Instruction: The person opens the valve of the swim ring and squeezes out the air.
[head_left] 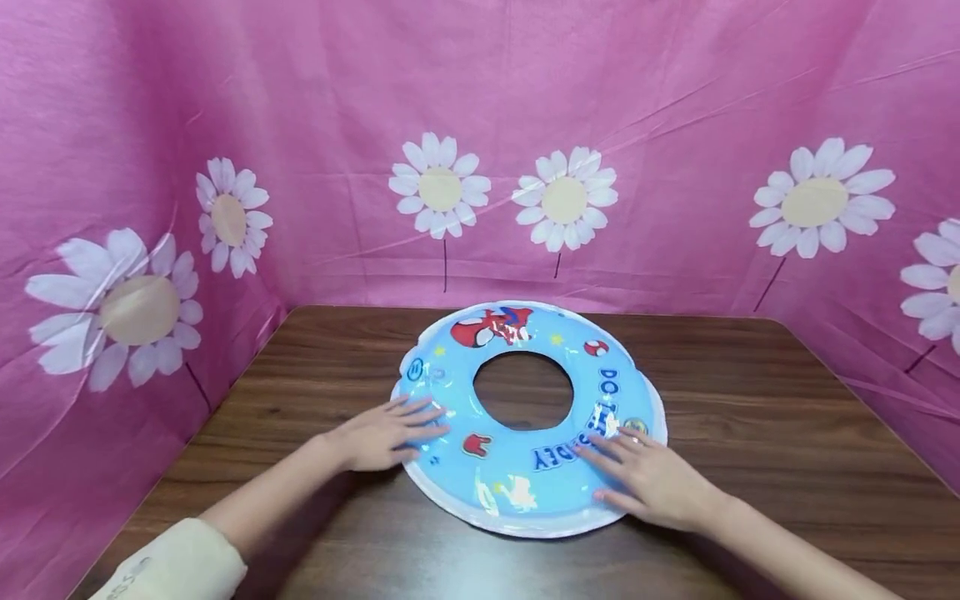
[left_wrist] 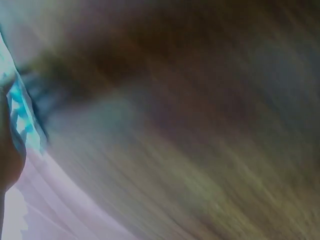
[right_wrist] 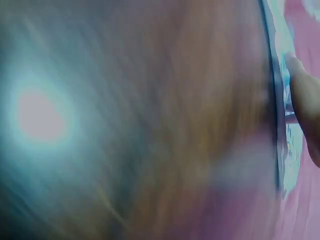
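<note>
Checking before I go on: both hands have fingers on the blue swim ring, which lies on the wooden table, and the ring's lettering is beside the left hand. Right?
Not quite: the lettering is beside the right hand, not the left hand, as the head view shows. Both hands do have fingers on the blue swim ring on the wooden table.

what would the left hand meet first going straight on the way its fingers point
The blue ring: more of its surface lies straight ahead of the left hand, though actual contact is unclear.
</note>
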